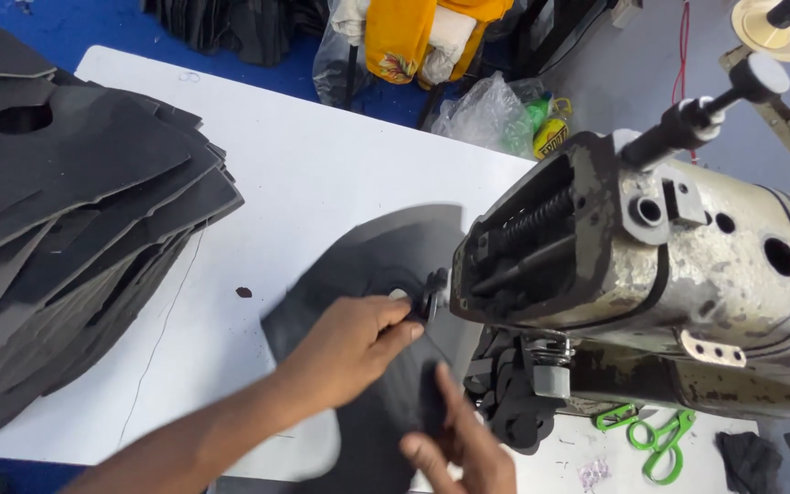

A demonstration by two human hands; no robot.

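Resting on the dark flat piece (pixel 386 265), the left hand (pixel 354 343) has fingers curled loosely, thumb and forefinger tips near a small black part (pixel 430 295) at the machine's front end – whether they really pinch it I cannot tell, blur hides it. The right hand (pixel 459 439) comes from below w/ fingers stretched nearly straight, open, lying on the lower edge of the same dark piece, gripping nothing. This piece lies on the white table (pixel 304 155), partly under the head of the old sewing machine (pixel 651 265), close to the presser area. To the left, well apart, is a big stack of similar dark cut pieces (pixel 75 238); green scissors (pixel 656 439) lie on the table to the right, under the machine body. For doing this step well, I judge: keep the piece flat w/o wrinkle, both hands pressing lightly, not pulling – the left guides near the foot, the right steadies the edge. Fingers should stay beside the needle zone, not in front of it, & the edge must be aligned before any stitching.
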